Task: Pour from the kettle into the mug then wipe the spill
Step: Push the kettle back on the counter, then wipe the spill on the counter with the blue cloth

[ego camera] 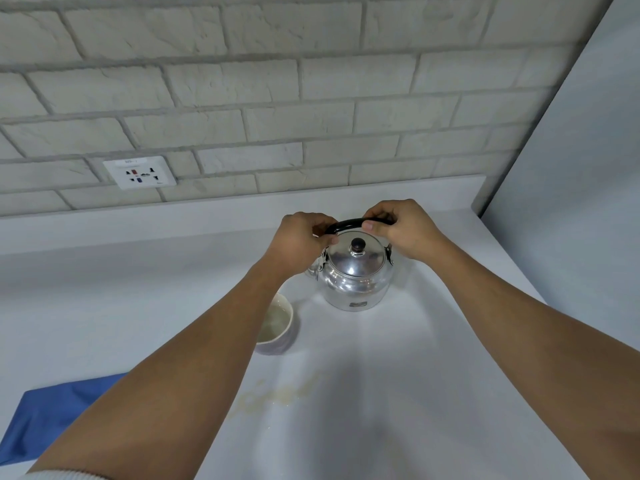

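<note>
A wall of pale grey brick (311,81) rises behind a white desk (381,427), with a white wall socket (140,172) set low in the bricks at the left and a plain panel closing off the right side. From the head camera, a shiny metal kettle (353,275) stands upright on the desk towards the back, its lid on and topped by a dark knob (358,244), its black handle (349,224) arched over the top. The left hand (301,237) is closed on the left end of that handle, and the right hand (401,226) is closed on the right end, thumb pressed on the near side. A pale mug (278,323) sits just beside the kettle on its near left, partly hidden by the left forearm. Nearer the camera, a faint yellowish spill (277,396) marks the desk. A blue cloth (45,417) lies at the near left, well apart from the kettle.
</note>
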### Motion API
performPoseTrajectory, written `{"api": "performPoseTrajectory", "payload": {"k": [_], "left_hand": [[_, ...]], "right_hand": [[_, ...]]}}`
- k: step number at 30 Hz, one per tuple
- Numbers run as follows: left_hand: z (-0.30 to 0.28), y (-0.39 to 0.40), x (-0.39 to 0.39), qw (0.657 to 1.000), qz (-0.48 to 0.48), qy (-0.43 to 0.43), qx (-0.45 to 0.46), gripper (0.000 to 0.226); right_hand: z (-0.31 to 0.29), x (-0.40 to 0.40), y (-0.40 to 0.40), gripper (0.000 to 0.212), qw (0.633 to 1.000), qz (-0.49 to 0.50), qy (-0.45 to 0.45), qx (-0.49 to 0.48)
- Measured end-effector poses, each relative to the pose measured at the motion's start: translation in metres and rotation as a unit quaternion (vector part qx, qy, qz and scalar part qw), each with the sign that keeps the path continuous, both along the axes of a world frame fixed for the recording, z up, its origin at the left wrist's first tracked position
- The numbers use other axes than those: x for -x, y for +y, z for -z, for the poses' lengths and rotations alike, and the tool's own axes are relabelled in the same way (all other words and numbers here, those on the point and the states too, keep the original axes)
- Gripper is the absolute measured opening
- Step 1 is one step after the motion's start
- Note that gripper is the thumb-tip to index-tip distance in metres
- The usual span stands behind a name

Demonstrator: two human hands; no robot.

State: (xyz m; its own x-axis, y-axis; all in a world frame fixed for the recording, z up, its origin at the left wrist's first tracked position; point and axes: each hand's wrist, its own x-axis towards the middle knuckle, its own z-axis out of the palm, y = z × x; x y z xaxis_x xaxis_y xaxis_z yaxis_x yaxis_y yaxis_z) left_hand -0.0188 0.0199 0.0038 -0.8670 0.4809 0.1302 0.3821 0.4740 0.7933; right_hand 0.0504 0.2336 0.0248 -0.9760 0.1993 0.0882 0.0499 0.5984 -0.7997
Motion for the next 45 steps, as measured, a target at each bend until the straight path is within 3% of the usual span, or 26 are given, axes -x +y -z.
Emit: {"api": "performPoseTrajectory", "payload": {"k": [8,12,17,24,31,37,45], "left_hand": [[0.007,-0.004,0.002,1.0,0.009,0.002,0.008,0.023],[-0.001,-0.011,-0.003,0.999,0.018,-0.026,-0.01,0.041],[-0.021,-0.076,-0.025,0.998,-0.018,0.005,-0.052,0.029],[-0.025,-0.188,-0.078,0.996,-0.064,0.034,-0.046,0.019],[0.007,-0.293,-0.098,0.992,-0.127,-0.001,0.021,0.023],[0.049,-0.378,-0.101,0.972,-0.143,-0.084,0.169,0.032],[0.082,-0.433,-0.101,0.953,-0.124,-0.07,0.269,0.046]], "right_hand": [[-0.003,0.002,-0.003,0.012,1.0,0.006,-0.007,-0.027],[-0.011,-0.002,-0.008,0.015,0.999,0.024,0.003,-0.039],[-0.038,-0.015,-0.059,0.017,0.995,0.0,0.096,-0.032],[-0.039,-0.04,-0.179,0.015,0.988,-0.103,0.114,0.027],[0.002,-0.049,-0.291,0.02,0.989,-0.109,0.024,0.101],[0.057,-0.047,-0.364,0.028,0.986,-0.149,-0.067,0.037],[0.11,-0.047,-0.421,0.057,0.97,-0.168,-0.173,-0.035]]}}
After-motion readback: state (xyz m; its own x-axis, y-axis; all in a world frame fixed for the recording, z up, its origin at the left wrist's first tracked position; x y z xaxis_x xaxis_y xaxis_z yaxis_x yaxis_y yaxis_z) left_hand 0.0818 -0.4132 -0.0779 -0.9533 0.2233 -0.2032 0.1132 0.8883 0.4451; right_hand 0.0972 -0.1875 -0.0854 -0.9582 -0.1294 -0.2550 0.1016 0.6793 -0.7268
